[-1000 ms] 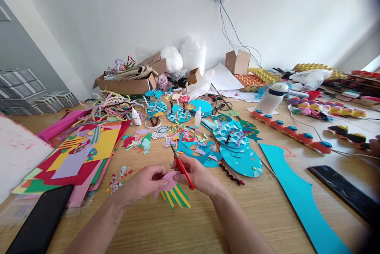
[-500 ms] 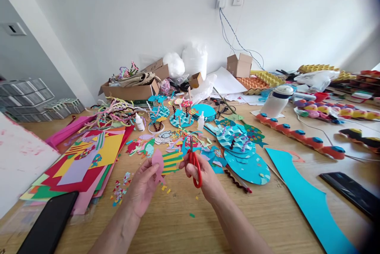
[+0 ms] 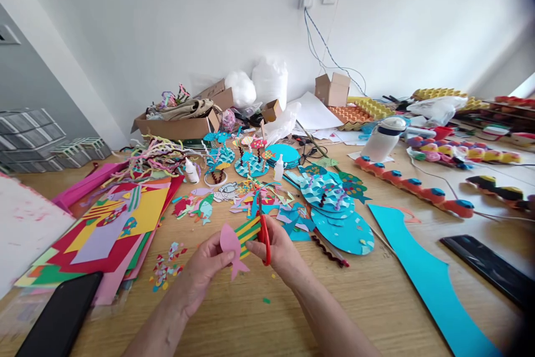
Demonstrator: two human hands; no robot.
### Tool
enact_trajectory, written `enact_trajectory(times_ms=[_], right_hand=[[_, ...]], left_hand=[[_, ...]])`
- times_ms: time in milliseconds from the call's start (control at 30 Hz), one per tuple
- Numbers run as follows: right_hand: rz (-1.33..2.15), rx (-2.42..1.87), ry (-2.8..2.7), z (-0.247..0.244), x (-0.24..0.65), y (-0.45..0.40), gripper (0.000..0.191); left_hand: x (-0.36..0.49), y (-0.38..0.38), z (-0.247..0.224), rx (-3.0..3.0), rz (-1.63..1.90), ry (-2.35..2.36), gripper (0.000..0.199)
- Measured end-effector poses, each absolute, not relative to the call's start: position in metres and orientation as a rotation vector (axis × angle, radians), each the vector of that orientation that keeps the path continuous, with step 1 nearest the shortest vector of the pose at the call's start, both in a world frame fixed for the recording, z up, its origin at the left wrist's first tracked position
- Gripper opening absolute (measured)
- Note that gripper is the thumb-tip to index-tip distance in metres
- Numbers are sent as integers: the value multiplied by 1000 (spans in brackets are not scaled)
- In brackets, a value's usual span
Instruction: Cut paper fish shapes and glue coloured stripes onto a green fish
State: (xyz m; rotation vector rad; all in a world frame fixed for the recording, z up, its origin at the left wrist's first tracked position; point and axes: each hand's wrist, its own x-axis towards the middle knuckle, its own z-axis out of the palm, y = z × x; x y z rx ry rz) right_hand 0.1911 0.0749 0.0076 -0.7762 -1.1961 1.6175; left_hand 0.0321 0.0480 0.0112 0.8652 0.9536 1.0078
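My left hand (image 3: 203, 264) pinches a pink paper fish (image 3: 229, 240) by its edge, thumb on the front. Overlapping the fish is a piece of paper (image 3: 247, 233) with green and yellow stripes. My right hand (image 3: 283, 252) grips red-handled scissors (image 3: 266, 241), blades pointing up and away from me. The fingertips of that same hand touch the striped paper's right end. Small coloured scraps (image 3: 167, 268) lie on the table left of my hands. Beyond them are cut paper fish, among them a green one (image 3: 205, 208).
Coloured paper sheets (image 3: 144, 209) and a black phone (image 3: 62, 312) lie at left. Two glue bottles stand ahead, one of them (image 3: 278, 167) near blue discs (image 3: 343, 229). A blue paper strip (image 3: 422, 273) and another phone (image 3: 487, 265) are at right.
The pink fish has turned, its tail now pointing down and right. The striped paper slants upward, and my hands are closer together. The view has swung slightly right.
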Motion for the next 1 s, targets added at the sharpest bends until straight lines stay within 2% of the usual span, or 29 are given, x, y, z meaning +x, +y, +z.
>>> enact_trajectory(times_ms=[200, 367, 633, 1000], right_hand=[[1366, -1019, -1376, 10, 194, 75, 20], [1179, -1088, -1676, 2, 181, 68, 24], [1251, -965, -1765, 3, 174, 54, 24], [1611, -850, -1618, 0, 175, 52, 29]], left_hand=[[17, 51, 22, 632, 1199, 925, 14], [22, 47, 33, 375, 1351, 779, 15], [33, 44, 39, 370, 1401, 816, 16], [38, 47, 33, 622, 1611, 932, 14]])
